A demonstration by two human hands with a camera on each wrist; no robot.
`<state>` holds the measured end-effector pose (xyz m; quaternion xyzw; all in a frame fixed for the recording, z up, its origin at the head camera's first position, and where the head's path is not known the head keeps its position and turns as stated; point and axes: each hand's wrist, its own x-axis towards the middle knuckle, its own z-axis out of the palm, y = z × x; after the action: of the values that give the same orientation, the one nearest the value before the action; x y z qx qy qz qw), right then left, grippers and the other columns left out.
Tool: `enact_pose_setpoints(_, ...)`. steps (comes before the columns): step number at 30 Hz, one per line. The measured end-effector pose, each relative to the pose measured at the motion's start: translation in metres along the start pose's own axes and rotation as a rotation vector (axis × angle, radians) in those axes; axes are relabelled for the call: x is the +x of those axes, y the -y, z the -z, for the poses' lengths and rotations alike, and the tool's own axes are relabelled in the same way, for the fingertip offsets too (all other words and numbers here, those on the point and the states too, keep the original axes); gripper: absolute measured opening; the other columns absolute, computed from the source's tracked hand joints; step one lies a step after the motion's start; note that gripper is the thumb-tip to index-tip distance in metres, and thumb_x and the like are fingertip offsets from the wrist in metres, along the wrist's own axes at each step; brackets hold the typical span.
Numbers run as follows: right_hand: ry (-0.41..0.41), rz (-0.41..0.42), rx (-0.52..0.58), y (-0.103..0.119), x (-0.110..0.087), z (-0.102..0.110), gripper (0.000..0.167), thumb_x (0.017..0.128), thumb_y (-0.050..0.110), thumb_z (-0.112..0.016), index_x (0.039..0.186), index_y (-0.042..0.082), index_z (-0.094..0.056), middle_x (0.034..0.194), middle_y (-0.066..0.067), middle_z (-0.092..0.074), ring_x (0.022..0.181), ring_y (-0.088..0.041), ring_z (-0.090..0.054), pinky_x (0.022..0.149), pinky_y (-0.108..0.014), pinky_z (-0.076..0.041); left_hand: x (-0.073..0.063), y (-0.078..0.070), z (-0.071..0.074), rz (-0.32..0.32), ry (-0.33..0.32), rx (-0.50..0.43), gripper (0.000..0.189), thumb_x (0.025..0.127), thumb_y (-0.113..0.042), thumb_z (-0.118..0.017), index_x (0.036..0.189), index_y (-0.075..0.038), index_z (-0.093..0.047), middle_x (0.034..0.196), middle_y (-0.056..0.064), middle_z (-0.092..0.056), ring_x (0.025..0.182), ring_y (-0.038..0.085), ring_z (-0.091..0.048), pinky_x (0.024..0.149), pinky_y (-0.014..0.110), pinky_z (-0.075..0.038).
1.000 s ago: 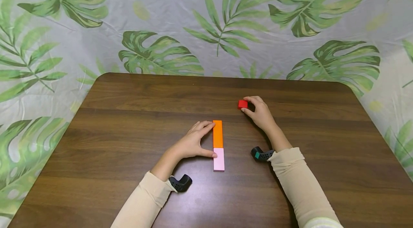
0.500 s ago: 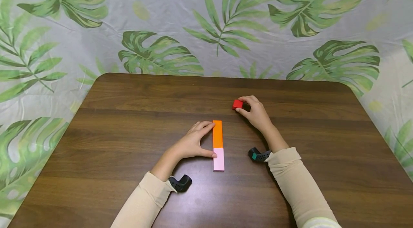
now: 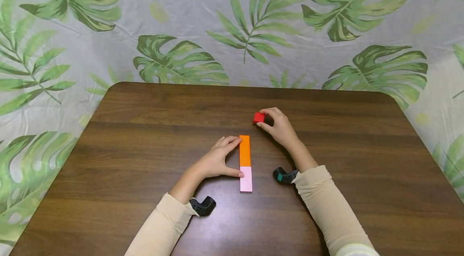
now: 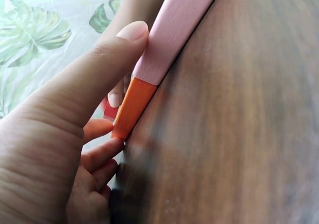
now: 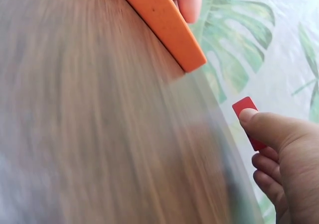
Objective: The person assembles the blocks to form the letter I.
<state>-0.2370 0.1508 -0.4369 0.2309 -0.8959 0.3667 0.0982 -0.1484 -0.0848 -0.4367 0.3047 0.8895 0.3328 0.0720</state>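
An orange block (image 3: 244, 150) and a pink block (image 3: 246, 179) lie end to end on the table, forming one straight strip. From the left side, my left hand (image 3: 215, 160) rests against them, thumb on the pink block and fingertips at the far part of the orange one. In the left wrist view the thumb (image 4: 132, 32) lies along the pink block's side. Beyond the strip's far end, slightly right, my right hand (image 3: 280, 128) pinches a small red block (image 3: 259, 118) between thumb and fingers. The right wrist view shows the thumb pressed on the red block (image 5: 244, 104).
The dark wooden table (image 3: 145, 107) has rounded far corners. Behind it hangs a leaf-patterned cloth (image 3: 253, 26). A black camera mount (image 3: 204, 206) sticks out from the left wrist, another camera mount (image 3: 284, 176) from the right.
My right hand has moved left with the red block, bringing it closer to a line with the strip. The left hand and the orange and pink blocks have stayed in place.
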Motion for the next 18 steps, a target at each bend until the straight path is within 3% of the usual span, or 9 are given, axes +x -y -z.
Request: enact_pose_setpoints(18, 0.041, 0.029, 0.044, 0.013, 0.006, -0.017, 0.037, 0.079, 0.017, -0.069, 0.111, 0.002, -0.059, 0.109, -0.009, -0.054, 0.100, -0.023, -0.051, 0.089, -0.038, -0.040, 0.000, 0.001, 0.000, 0.000, -0.002, -0.003, 0.097, 0.063, -0.047, -0.077, 0.140, -0.008, -0.032, 0.138, 0.009, -0.033, 0.129, 0.029, -0.022, 0.107, 0.038, -0.008)
